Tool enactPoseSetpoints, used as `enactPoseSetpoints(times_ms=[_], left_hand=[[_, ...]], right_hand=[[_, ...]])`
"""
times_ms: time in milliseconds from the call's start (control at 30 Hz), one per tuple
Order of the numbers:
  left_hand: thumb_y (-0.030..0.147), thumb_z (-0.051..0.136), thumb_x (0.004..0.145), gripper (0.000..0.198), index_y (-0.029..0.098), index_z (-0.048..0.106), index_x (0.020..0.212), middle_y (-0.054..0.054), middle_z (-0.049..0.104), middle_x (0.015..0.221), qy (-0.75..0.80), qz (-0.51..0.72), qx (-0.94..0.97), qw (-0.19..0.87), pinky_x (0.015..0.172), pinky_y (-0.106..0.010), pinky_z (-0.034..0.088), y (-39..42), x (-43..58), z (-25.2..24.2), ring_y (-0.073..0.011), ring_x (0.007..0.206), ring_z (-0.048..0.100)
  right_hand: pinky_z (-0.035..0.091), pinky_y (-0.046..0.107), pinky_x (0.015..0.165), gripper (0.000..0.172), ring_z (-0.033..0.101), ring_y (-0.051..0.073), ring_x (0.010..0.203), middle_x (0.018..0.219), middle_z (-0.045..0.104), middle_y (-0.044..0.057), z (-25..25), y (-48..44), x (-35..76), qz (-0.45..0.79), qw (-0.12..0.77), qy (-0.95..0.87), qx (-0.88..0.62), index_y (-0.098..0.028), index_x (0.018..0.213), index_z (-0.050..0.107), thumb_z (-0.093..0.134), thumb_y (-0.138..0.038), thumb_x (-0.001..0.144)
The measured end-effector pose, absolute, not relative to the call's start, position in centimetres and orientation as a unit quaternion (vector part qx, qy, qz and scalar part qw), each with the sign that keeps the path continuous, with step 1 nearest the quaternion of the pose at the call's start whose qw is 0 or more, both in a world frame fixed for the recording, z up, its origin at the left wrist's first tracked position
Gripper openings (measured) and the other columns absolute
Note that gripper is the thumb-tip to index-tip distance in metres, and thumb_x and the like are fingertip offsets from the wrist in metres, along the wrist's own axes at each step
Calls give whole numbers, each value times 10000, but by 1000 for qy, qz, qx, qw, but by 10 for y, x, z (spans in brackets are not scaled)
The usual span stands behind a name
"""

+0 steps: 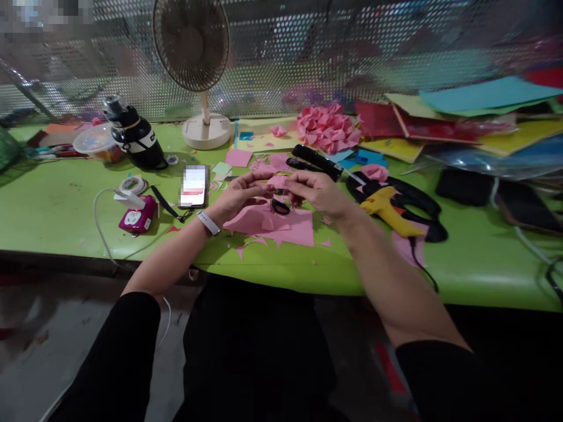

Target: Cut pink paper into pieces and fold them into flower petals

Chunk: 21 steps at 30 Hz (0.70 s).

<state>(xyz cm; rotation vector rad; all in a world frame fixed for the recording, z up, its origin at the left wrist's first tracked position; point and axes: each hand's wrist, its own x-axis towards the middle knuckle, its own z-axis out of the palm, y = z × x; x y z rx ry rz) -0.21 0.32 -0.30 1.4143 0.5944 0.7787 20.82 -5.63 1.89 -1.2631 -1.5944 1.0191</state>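
Between my fingertips is a small piece of pink paper. My left hand, with a white band at the wrist, pinches its left side. From the right, my right hand grips the other side with thumb and forefinger. Just below the fingers shows a black scissors handle; its blades are hidden, and I cannot tell whether a finger touches it. Larger pink sheets lie under the hands, with cut scraps around them. Beyond my right hand rests a black stapler.
A yellow glue gun with a cord lies right, near a heap of folded pink paper. Left are a lit phone, a purple power adapter and a black bottle. A fan stands behind; coloured sheets pile up right.
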Motion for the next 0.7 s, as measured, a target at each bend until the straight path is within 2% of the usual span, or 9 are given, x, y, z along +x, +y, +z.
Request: enactPoseSetpoints(times_ms=[67, 133, 200, 267, 367, 500, 600, 700], left_hand=[[466, 717, 827, 313, 163, 713, 904, -68, 718, 758, 317, 277, 683, 596, 658, -281, 504, 6, -8, 1, -120, 625, 639], [522, 719, 804, 388, 165, 674, 659, -43, 630, 547, 336, 190, 759, 525, 555, -269, 449, 5, -11, 2, -104, 478, 548], [518, 764, 748, 410, 174, 634, 567, -17, 567, 469, 332, 120, 810, 468, 486, -259, 387, 2, -11, 0, -87, 410, 470], [439, 814, 691, 322, 173, 650, 614, -3, 594, 518, 319, 99, 830, 447, 459, -245, 352, -1, -9, -5, -79, 419, 460], [324, 793, 705, 213, 162, 654, 707, -21, 660, 638, 300, 119, 814, 482, 477, -224, 386, -3, -6, -8, -86, 497, 535], [268, 756, 755, 197, 141, 615, 808, -58, 700, 807, 293, 185, 734, 585, 626, -240, 532, 0, -7, 2, -104, 665, 652], [177, 755, 748, 206, 132, 570, 829, -47, 691, 826, 298, 235, 659, 650, 747, -296, 583, 2, -9, 9, -127, 759, 700], [142, 765, 746, 254, 130, 566, 904, -20, 686, 773, 304, 261, 604, 689, 801, -349, 602, 3, -9, 9, -142, 752, 720]], right_hand=[[470, 292, 562, 413, 547, 133, 550, 589, 576, 1, 21, -54, 214, 378, 437, -625, -524, -225, 747, 591, 670, -625, 817], [474, 299, 561, 412, 543, 136, 548, 586, 576, 4, 23, -53, 219, 352, 443, -623, -540, -232, 726, 586, 676, -625, 810], [479, 310, 566, 412, 547, 144, 550, 589, 584, 10, 24, -52, 222, 340, 437, -630, -544, -238, 712, 598, 687, -630, 797], [480, 319, 575, 413, 552, 150, 556, 591, 588, 14, 25, -53, 222, 340, 429, -640, -539, -239, 701, 614, 691, -634, 790], [488, 332, 628, 408, 582, 169, 625, 646, 620, 28, 26, -56, 220, 350, 419, -651, -528, -235, 704, 646, 688, -631, 790], [510, 357, 786, 400, 637, 214, 884, 947, 693, 68, 27, -59, 217, 353, 420, -676, -493, -223, 680, 664, 715, -611, 762], [501, 368, 863, 403, 628, 240, 1026, 1127, 678, 82, 25, -59, 216, 339, 418, -696, -475, -210, 632, 650, 740, -588, 737], [509, 355, 762, 399, 644, 224, 886, 988, 709, 82, 21, -58, 212, 361, 377, -700, -487, -209, 643, 651, 727, -586, 747]])
